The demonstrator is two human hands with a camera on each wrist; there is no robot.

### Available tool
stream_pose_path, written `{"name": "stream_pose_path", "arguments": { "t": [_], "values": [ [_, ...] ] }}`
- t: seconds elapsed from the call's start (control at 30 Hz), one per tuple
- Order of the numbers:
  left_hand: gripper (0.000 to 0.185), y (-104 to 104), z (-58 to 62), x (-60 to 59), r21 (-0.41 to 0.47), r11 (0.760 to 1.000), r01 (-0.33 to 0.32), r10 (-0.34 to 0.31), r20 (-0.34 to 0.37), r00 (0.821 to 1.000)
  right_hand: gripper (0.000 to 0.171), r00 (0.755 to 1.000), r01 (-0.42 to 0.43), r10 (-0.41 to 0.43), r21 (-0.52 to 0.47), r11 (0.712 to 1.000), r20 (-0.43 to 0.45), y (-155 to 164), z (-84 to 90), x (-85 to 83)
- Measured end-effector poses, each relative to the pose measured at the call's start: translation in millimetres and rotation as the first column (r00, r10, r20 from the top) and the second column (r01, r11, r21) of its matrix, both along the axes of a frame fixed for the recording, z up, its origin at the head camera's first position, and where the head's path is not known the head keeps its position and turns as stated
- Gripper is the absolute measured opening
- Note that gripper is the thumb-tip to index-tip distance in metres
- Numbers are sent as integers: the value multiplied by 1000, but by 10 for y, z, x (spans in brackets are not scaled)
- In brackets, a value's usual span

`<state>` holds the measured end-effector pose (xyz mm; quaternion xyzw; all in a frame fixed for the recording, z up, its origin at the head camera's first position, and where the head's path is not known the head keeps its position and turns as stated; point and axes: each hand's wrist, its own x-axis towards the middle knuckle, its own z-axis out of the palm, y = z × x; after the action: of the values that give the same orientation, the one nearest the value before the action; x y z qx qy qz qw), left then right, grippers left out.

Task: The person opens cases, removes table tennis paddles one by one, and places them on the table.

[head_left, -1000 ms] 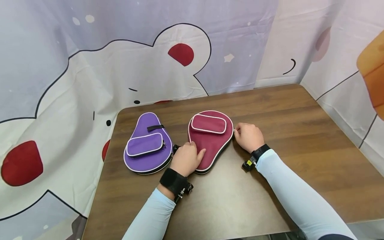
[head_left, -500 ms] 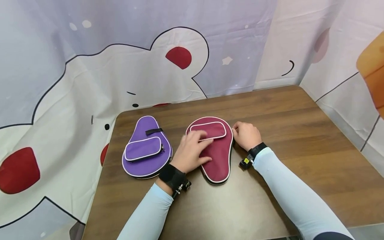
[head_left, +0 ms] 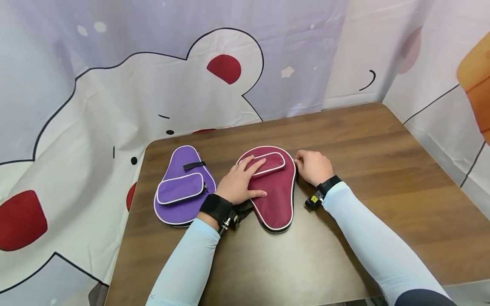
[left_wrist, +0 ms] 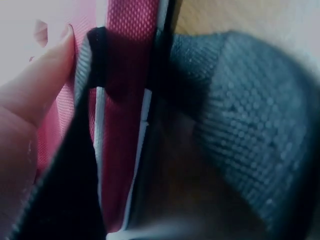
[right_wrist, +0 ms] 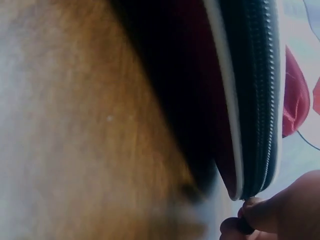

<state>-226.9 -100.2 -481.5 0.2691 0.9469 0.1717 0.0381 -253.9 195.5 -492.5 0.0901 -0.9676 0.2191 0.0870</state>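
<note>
A maroon paddle-shaped case (head_left: 276,199) with white piping lies on the wooden table (head_left: 363,170), narrow end toward me. My left hand (head_left: 242,180) rests flat on it, straight fingers reaching onto its front pocket (head_left: 273,163). In the left wrist view a finger (left_wrist: 35,95) presses the maroon fabric (left_wrist: 125,75). My right hand (head_left: 311,166) sits at the case's right edge. In the right wrist view its fingertips (right_wrist: 272,212) pinch a small dark zipper pull (right_wrist: 245,226) below the zipper (right_wrist: 255,75).
A purple case (head_left: 180,191) of the same shape lies left of the maroon one, close to the table's left edge. A cartoon bear curtain (head_left: 115,85) hangs behind and to the left. An orange object (head_left: 476,85) shows at the far right.
The maroon case has turned so its narrow end points toward me. My left hand moved from its lower left edge up onto the pocket. My right hand stayed at the right edge.
</note>
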Motion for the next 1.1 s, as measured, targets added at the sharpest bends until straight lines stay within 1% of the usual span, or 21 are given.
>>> {"name": "stream_pose_path", "arguments": {
  "t": [0.1, 0.2, 0.3, 0.47, 0.7, 0.87, 1.1],
  "values": [
    [108, -13, 11, 5, 17, 1000, -6, 6, 15, 1000, 12, 1000, -9, 9, 1, 1000, -12, 21, 13, 27],
    [107, -9, 21, 0, 10, 1000, -17, 17, 32, 999, 10, 999, -21, 21, 5, 1000, -27, 58, 40, 69],
    [107, -27, 6, 0, 9, 1000, -28, 27, 42, 999, 9, 999, -34, 34, 9, 999, -43, 70, 48, 116],
    [107, -45, -26, 1, 26, 999, -32, 31, 33, 999, 9, 997, -44, 45, 18, 999, -62, 80, 54, 182],
    [108, -11, -26, -28, -6, 998, -62, 62, 16, 998, 10, 996, -52, 53, 14, 999, -78, 111, 75, 225],
    [108, -41, -48, -64, 4, 997, -74, 74, 8, 997, 10, 994, -73, 75, 19, 997, -81, 91, 92, 258],
    [109, -56, -21, -124, 3, 995, -104, 104, 34, 994, 9, 989, -105, 108, 31, 994, -98, 38, 116, 314]
  ]
}}
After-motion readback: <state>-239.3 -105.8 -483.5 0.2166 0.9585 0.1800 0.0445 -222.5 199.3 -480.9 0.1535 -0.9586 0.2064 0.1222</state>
